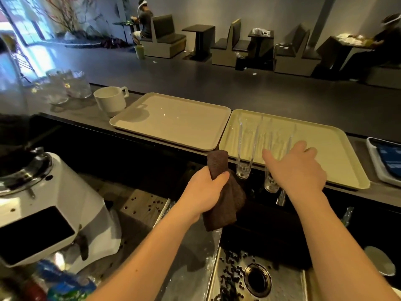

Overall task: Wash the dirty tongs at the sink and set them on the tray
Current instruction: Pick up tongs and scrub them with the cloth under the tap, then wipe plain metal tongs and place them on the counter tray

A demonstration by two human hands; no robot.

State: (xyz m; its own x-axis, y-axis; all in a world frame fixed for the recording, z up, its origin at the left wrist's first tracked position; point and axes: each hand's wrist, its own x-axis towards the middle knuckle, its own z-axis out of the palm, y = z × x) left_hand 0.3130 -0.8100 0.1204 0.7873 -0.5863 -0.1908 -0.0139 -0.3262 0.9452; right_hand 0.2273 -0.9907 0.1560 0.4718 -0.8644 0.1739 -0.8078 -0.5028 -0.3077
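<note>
Since the clear tongs (pixel 256 146) look light, stiff and wet-slick on the tray (pixel 338 157) at one o'clock, the spread right hand (pixel 297 168) should pinch both arms mid-length — the left hand (pixel 206 190) clutches a brown cloth (pixel 225 192).

Your single head view looks forward and down, close over the sink (pixel 258 276) and table (pixel 86 118), room beyond.

white mug (pixel 111 100) on counter | coffee grinder (pixel 50 205) left | booth seats (pixel 165 39) behind
</note>
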